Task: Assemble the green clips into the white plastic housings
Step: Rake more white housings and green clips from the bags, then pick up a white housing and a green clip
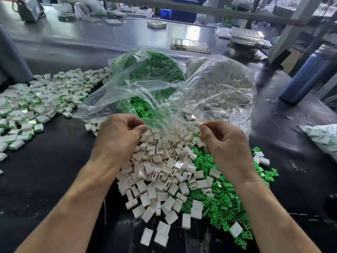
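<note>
Thin glossy clear plastic bag (215, 92) just beyond the fingertips; below them matt white plastic housings (164, 172), shiny green plastic clips (222, 203), on smooth black table (54, 170).
</note>
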`<act>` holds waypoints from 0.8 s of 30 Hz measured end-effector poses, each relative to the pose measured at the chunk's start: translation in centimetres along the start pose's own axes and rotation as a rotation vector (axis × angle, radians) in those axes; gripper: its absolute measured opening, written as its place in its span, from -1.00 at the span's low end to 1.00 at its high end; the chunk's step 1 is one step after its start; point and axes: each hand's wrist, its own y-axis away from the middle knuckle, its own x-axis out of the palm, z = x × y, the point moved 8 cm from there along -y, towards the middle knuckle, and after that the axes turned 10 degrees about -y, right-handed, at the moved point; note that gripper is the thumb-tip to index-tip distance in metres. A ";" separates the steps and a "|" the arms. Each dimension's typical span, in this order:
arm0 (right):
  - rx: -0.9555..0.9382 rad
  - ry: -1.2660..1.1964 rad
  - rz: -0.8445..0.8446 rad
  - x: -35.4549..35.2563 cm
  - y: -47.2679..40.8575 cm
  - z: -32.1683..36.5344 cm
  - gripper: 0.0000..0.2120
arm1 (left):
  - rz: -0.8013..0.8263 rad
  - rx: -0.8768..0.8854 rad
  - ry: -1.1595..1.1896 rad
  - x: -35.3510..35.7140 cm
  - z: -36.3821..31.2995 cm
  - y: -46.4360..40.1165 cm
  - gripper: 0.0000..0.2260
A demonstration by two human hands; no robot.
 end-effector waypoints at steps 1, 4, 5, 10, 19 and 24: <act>0.019 0.035 0.016 0.0 -0.1 -0.3 -0.90 | -0.022 -0.047 -0.061 -0.7 0.9 -0.4 -0.90; 0.080 0.131 0.057 -0.2 -0.2 -1.0 -0.89 | -0.095 -0.168 -0.279 -2.4 3.0 -1.2 -0.93; 0.097 0.156 0.059 -0.3 -0.2 -1.3 -0.86 | -0.127 -0.193 -0.348 -3.0 3.4 -1.3 -0.96; 0.172 0.250 0.031 -1.7 -0.7 -2.5 -0.81 | -0.205 -0.196 -0.568 -4.0 3.5 -1.7 -0.92; 0.282 0.323 0.167 -2.2 -0.8 -4.2 -0.89 | -0.139 0.059 -0.401 -1.1 -0.3 0.0 -0.84; 0.336 0.392 0.192 -1.9 -0.6 -4.5 -0.80 | 0.129 0.010 -0.297 2.2 -0.5 0.9 -0.79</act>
